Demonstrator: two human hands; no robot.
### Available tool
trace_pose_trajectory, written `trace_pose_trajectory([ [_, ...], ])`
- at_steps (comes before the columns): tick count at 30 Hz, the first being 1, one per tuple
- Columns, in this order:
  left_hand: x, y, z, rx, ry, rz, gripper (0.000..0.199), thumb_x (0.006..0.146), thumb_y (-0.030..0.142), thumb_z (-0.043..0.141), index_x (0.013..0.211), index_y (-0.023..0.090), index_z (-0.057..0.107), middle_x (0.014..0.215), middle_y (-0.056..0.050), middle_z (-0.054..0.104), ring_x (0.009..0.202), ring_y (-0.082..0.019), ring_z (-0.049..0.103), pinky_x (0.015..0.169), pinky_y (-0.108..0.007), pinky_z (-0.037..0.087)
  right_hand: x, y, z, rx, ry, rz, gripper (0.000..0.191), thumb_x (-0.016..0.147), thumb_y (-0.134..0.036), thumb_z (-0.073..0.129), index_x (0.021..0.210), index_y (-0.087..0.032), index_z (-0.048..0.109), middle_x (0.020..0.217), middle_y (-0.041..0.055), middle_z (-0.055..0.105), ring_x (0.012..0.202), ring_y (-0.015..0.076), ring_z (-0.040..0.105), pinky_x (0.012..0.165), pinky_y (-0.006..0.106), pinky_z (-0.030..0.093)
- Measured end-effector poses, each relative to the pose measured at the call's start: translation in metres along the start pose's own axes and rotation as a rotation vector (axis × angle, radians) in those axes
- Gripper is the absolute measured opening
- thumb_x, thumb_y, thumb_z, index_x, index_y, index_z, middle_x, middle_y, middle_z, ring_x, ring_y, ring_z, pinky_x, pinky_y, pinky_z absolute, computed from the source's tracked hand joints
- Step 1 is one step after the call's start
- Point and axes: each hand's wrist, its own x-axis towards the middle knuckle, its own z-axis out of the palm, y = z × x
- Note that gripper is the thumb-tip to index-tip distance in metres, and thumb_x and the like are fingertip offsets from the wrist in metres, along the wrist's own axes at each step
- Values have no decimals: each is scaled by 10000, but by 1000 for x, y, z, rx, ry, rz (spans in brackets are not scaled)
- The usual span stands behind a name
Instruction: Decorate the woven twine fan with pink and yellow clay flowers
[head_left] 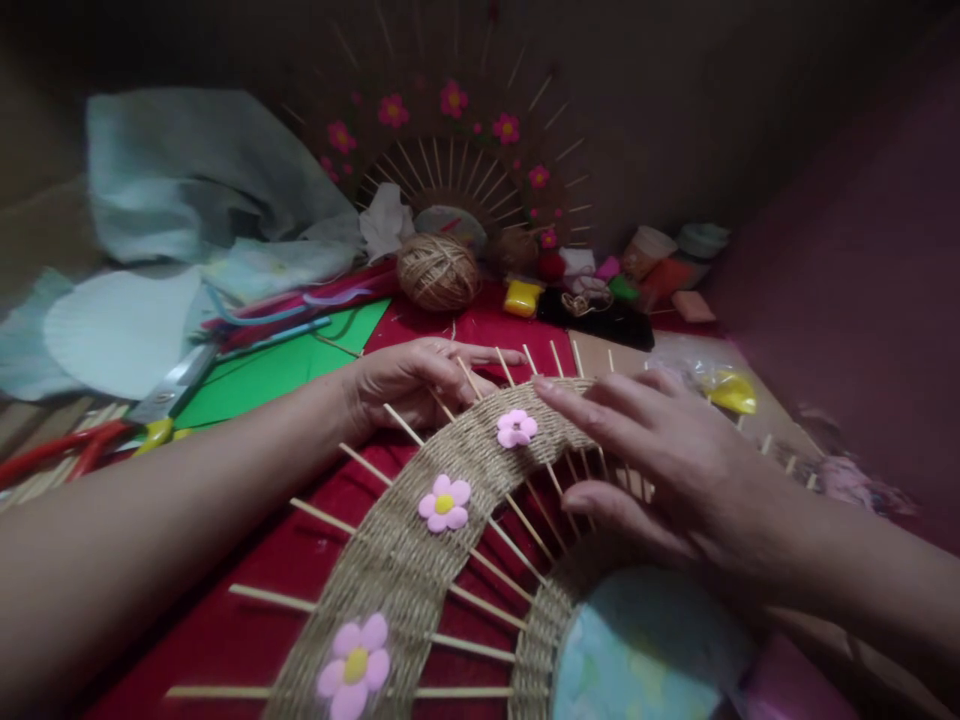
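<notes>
Head view | your left hand (420,385) is curling behind the tan woven-twine arch (397,520) on pale wooden spokes (322,517), centre frame, grip unclear; your right hand (667,450), loosely open, is lying over its top | pressing hard could be snapping spokes or shifting the bare-centred pink petalled flower (517,436)

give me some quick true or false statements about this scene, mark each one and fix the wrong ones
1. The ball of twine is left of the yellow packet. True.
2. The scissors have blue handles. False: the handles show red.
3. All three pink flowers on the woven band have yellow centres. False: the farthest flower shows none.
4. The left hand is at the band's outer edge. True.
5. The green sheet lies under the right hand. False: it lies beyond the left forearm.
</notes>
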Motion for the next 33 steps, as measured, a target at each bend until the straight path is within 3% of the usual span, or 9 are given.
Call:
trace_pose_trajectory([
  [4, 2, 2, -2, 64, 30, -19, 731, 645, -16, 512, 1359, 62, 379, 999, -190, 707, 847, -242, 693, 704, -330, 538, -18, 0, -19, -15, 43, 122, 385, 930, -340, 432, 1225, -127, 562, 987, 143, 609, 828, 250, 551, 682, 396, 455],
  [11, 4, 10, -11, 273, 133, -15, 698, 739, 64, 538, 1397, 100, 307, 1015, -187, 700, 864, -250, 692, 741, -347, 528, -68, -10, -46, 80, 56, 278, 288, 908, -277, 492, 1170, -228, 600, 995, 81, 629, 863, 203, 609, 655, 318, 499],
  [14, 4, 13, -13, 356, 196, 86, 742, 714, 71, 569, 1401, 124, 296, 1019, -184, 700, 952, -291, 667, 815, -392, 523, -96, -18, -53, 176, -14, 345, 302, 898, -253, 505, 1189, -264, 586, 1001, 60, 640, 897, 193, 612, 700, 315, 522],
  [17, 2, 16, -9, 436, 233, 156, 754, 717, 47, 566, 1409, 161, 289, 1042, -117, 706, 1019, -290, 634, 916, -416, 482, -123, -26, -56, 243, -183, 369, 376, 879, -223, 526, 1250, -284, 541, 1073, 53, 633, 954, 188, 603, 729, 295, 531],
  [22, -3, 25, -8, 705, 321, 266, 593, 816, -20, 446, 1366, 195, 392, 1157, 1, 673, 1095, -200, 578, 931, -288, 448, -148, -38, -56, 272, -241, 401, 364, 851, -225, 565, 1206, -303, 581, 1095, 57, 637, 977, 216, 595, 770, 332, 519],
  [25, -6, 35, -8, 935, 357, 419, 500, 799, -15, 483, 1252, 189, 535, 1111, 19, 691, 993, -148, 624, 732, -166, 460, -152, -43, -56, 287, -233, 402, 342, 849, -199, 560, 1174, -297, 601, 1100, 63, 631, 978, 213, 580, 760, 322, 510],
  [28, -15, 40, 12, 1129, 380, 471, 466, 822, 13, 465, 1236, 206, 560, 1124, 11, 685, 1002, -160, 618, 754, -180, 457, -154, -42, -57, 264, -200, 407, 310, 849, -178, 545, 1139, -262, 612, 1097, 74, 620, 967, 205, 569, 767, 319, 500],
  [30, -26, 34, 40, 1237, 314, 495, 430, 822, 112, 536, 1236, 222, 569, 1150, 4, 677, 1012, -201, 616, 774, -192, 477, -152, -32, -59, 242, -160, 415, 279, 869, -167, 503, 1113, -232, 620, 1079, 82, 617, 947, 190, 570, 768, 310, 497],
  [33, -43, 5, 91, 1425, 191, 386, 473, 845, 218, 527, 1297, 353, 502, 1241, 62, 623, 1086, -245, 593, 817, -258, 518, -138, 3, -63, 120, -57, 477, 250, 881, -206, 483, 1073, -168, 639, 1051, 112, 615, 900, 193, 581, 747, 321, 497],
])
